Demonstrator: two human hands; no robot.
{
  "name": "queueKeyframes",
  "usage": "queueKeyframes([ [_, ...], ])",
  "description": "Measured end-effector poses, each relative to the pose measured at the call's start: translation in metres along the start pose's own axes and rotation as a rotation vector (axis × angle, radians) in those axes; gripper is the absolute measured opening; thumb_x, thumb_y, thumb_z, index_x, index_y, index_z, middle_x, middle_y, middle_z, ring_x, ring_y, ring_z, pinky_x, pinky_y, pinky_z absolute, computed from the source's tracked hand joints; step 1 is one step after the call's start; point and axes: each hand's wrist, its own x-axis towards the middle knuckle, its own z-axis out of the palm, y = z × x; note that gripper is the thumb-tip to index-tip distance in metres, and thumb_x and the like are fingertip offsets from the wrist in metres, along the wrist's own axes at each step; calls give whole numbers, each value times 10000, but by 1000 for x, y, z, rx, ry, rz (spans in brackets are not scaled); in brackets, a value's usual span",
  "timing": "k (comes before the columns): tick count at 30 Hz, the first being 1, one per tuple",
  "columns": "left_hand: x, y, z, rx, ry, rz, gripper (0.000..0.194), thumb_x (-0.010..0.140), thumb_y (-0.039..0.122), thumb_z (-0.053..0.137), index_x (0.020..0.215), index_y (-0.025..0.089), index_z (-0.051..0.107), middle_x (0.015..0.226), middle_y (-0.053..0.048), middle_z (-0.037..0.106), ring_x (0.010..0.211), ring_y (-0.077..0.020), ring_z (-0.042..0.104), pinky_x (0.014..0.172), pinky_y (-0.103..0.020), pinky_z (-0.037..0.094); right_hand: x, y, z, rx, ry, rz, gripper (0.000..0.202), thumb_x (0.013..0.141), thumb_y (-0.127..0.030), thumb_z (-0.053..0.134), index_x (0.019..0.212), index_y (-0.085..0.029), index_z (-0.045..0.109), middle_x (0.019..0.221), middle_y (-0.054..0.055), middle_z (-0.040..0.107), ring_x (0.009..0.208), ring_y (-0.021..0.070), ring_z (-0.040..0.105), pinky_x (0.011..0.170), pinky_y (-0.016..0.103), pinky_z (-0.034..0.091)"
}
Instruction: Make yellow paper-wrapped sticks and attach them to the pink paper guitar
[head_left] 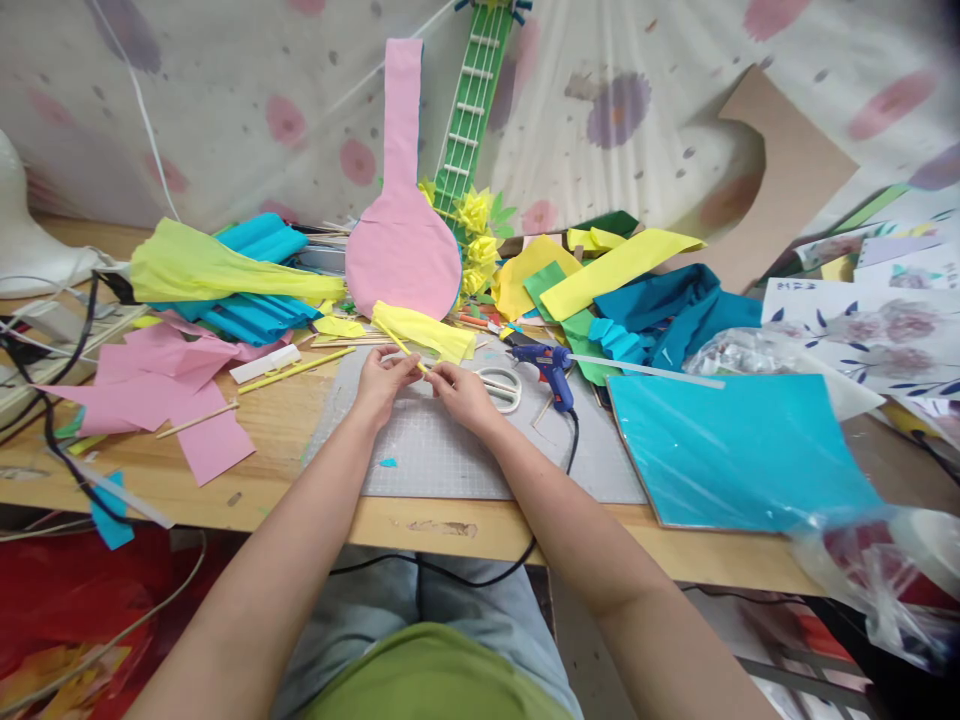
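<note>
One cutting mat [450, 475]: right in front of me, my landmark, with a small blue scrap [388, 463] on its near part.
Left hand [384, 385]: over the mat, thumb and fingers pinched on the slim yellow stick [397, 343], and it looks a light hold.
Right hand [459, 393]: just beside the left, over the mat, fingertips closed on the stick's lower end.
Yellow stick: here it is, slanting up from my fingers towards the mat's far edge.
Step in hand: wrapping, I'd judge, yellow paper going round the stick.
Next move: calls for one hand steadying while the other rolls the stick, paper kept taut; a loose turn could unwind.
Scissors [517, 388]: on the mat, just beyond my right hand.
Glue gun [551, 372]: on the mat's right side, ready if an end needs sticking, I reckon.
Yellow paper [439, 332]: at the mat's far edge, right against the stick; whether it's stuck, I can't tell.
Pink lute shape [405, 255]: upright beyond the mat, yellow flowers [478, 250] beside it.
</note>
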Motion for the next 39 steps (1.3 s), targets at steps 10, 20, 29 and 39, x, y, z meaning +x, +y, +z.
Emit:
queueKeyframes([
  [10,0,-3,0,36,-21,3,511,497,126,744,882,171,410,635,22,627,569,-110,615,681,-304,508,3,7,-1,-36,-26,-11,344,863,-390,334,771,-181,591,678,9,579,629,119,498,600,218,328],
  [20,-2,2,2,18,-29,-72,425,600,210,690,918,181,410,825,-50,661,624,-143,643,621,-287,512,5,9,-4,48,-39,20,375,858,-390,315,652,-178,546,574,-23,478,569,102,446,593,212,321],
  [29,0,3,-2,-8,39,32,473,554,145,711,927,175,420,738,-9,632,678,-132,637,703,-312,508,3,12,-10,153,-136,78,461,838,-482,301,712,-153,598,506,-39,397,471,85,373,517,213,302],
  [39,0,4,-3,-32,0,-14,415,586,184,698,885,177,410,751,-26,648,671,-149,641,621,-293,516,-1,10,-13,-68,-58,-2,282,823,-377,405,764,-175,592,635,-17,537,610,107,469,592,211,316],
])
